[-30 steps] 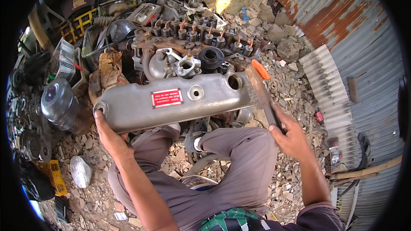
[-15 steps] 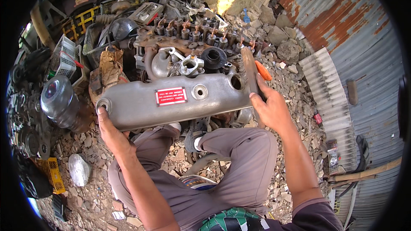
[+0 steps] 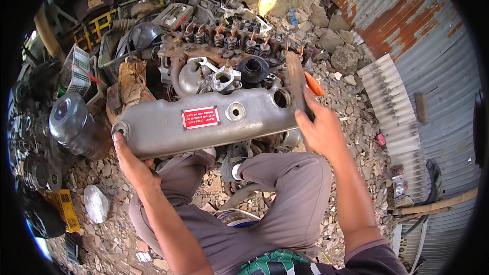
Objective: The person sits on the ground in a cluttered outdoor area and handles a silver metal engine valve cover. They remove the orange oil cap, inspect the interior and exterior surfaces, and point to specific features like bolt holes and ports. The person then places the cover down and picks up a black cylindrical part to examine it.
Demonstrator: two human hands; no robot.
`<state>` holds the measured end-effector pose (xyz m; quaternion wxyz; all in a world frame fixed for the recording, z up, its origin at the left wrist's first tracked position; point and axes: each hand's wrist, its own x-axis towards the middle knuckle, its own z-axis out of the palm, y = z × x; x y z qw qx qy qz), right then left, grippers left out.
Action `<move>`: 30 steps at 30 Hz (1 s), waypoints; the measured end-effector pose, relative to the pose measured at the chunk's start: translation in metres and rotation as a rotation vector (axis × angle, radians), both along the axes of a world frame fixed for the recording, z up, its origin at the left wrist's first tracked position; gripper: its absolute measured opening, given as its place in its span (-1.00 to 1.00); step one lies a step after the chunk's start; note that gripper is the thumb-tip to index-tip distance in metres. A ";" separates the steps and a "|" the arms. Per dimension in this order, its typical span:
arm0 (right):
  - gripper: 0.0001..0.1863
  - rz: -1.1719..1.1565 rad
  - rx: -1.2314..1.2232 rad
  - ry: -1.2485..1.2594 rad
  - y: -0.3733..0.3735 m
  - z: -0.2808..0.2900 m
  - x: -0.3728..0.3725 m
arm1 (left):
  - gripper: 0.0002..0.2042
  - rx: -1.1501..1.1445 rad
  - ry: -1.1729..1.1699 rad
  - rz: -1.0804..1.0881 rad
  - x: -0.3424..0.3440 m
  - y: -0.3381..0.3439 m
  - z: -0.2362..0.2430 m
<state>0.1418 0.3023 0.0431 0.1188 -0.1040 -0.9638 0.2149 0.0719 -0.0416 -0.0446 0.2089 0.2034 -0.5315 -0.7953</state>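
Observation:
A grey metal valve cover (image 3: pixel 201 140) with a red label and round holes is held across my lap, in front of the engine. Gripping its left end, my left hand (image 3: pixel 136 165) has its thumb at the left hole and its fingers tucked underneath. At the other end my right hand (image 3: pixel 323 128) is closed round a flat, brown, wood-like strip (image 3: pixel 295 79). That strip stands nearly upright against the cover's right end; some of the fingers are hidden behind it. Just beyond the cover lies the engine cylinder head (image 3: pixel 204 50), with its row of valve springs exposed.
An orange piece (image 3: pixel 314 84) sits behind my right hand. A clear plastic jug (image 3: pixel 71 122) and a white basket (image 3: pixel 80 69) are at left, a yellow crate (image 3: pixel 66 209) below them. Corrugated metal sheeting (image 3: pixel 433 71) borders the right. Stones and rubble cover the ground.
The valve cover has shifted slightly left, and its left end is a little lower. Both hands keep their hold.

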 end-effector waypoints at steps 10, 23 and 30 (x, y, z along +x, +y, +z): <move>-0.32 0.164 -0.018 0.082 -0.012 -0.007 0.076 | -0.39 -0.019 -0.029 -0.013 0.007 -0.006 -0.001; -0.31 0.024 -0.183 -0.064 0.001 0.003 0.030 | -0.36 -0.006 -0.001 -0.092 0.007 -0.013 -0.006; -0.30 0.086 -0.143 -0.034 0.009 -0.002 0.061 | -0.38 -0.012 0.017 0.008 0.006 -0.004 -0.008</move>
